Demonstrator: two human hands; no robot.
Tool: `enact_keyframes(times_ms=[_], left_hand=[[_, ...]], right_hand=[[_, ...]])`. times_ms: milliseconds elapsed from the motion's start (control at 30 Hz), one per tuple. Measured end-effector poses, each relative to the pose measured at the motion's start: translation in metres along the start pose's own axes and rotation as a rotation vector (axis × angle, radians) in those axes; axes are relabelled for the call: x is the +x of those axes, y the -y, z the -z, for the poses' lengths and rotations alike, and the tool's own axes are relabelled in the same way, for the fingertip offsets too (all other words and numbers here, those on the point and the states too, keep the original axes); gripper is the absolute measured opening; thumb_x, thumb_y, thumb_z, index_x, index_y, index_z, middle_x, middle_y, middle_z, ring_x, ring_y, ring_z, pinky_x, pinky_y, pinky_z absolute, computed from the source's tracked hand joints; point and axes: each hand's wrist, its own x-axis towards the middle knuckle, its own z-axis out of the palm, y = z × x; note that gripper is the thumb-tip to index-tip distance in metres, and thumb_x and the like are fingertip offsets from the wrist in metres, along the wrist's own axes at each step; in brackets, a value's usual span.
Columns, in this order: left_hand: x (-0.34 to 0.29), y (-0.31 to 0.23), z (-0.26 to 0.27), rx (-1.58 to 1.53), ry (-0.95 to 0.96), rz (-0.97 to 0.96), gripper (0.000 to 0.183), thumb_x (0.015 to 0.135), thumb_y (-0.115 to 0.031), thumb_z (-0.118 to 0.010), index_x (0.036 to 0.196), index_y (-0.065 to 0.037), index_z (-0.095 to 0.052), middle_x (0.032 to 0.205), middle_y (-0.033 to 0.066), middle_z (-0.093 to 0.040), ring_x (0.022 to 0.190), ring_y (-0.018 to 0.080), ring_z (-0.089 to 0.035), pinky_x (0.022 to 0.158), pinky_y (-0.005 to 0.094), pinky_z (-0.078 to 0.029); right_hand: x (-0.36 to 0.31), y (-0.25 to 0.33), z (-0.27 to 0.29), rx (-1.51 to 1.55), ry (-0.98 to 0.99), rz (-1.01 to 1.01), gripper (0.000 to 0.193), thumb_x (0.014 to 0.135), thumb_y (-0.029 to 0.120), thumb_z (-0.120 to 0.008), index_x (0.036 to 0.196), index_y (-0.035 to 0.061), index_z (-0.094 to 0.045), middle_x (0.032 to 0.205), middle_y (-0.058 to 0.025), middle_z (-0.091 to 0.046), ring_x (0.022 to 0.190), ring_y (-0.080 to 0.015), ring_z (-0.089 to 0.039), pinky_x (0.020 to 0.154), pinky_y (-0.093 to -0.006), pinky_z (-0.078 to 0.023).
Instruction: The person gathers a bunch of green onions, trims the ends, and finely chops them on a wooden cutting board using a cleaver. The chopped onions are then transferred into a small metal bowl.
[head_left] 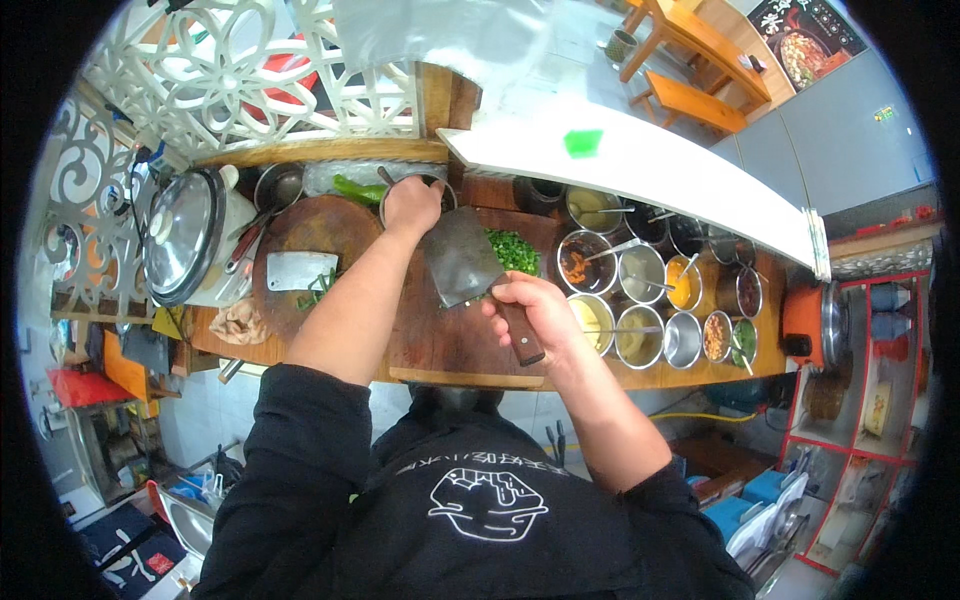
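Note:
My right hand (pixel 535 308) is closed round the brown wooden handle of a cleaver (pixel 458 262), its broad dark blade over the cutting board (pixel 420 335). Beside the blade lies a heap of chopped green herbs (pixel 513 251). Farther back, my left hand (pixel 413 207) reaches down at a metal bowl (pixel 449 198) by the rear edge; its fingertips are hidden inside, so what they touch does not show. On a round wooden board (pixel 330 218) at the left rests a second cleaver (pixel 298 270), with a few green pieces (pixel 318 290) next to it.
Several metal containers of toppings, some with spoons, crowd the right, including an empty-looking one (pixel 683 340). A large lidded cooker (pixel 187 237) stands far left, near a crumpled cloth (pixel 240 322). Green peppers (pixel 357 190) lie behind. A white partition (pixel 640 190) borders the counter's back right.

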Motion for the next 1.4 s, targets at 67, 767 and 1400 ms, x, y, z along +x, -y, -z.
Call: enact_keyframes(times_ms=[67,767,1400], left_hand=[[0.006,0.003,0.001,0.024,0.011,0.015,0.058,0.101,-0.049,-0.062,0.109,0.006,-0.077,0.113,0.0322,-0.074,0.114,0.0453,-0.071,0.102,0.0505,-0.054],[-0.081,-0.024,-0.035,-0.102,0.001,-0.792,0.031,0.100,-0.019,-0.065,0.120,0.004,-0.072,0.130,0.0240,-0.071,0.126,0.0404,-0.064,0.111,0.0477,-0.050],[-0.120,0.035,-0.090,0.066,0.018,-0.618,0.082,0.094,-0.036,-0.076,0.160,-0.002,-0.041,0.166,0.0290,-0.037,0.152,0.0476,-0.035,0.129,0.0544,-0.026]], right_hand=[[0.001,0.003,0.000,-0.034,-0.027,0.014,0.007,0.100,0.007,-0.060,0.101,0.0019,-0.056,0.086,-0.0124,-0.068,0.062,-0.0197,-0.065,0.052,-0.0341,-0.057],[-0.036,-0.082,0.090,-1.055,-0.664,0.539,0.042,0.091,0.005,-0.068,0.133,-0.0014,-0.061,0.105,-0.0256,-0.073,0.098,-0.0412,-0.072,0.087,-0.0473,-0.057],[-0.024,-0.128,0.093,-1.232,-0.527,0.464,0.048,0.092,0.007,-0.067,0.139,-0.0012,-0.058,0.118,-0.0302,-0.070,0.114,-0.0490,-0.066,0.099,-0.0535,-0.054]])
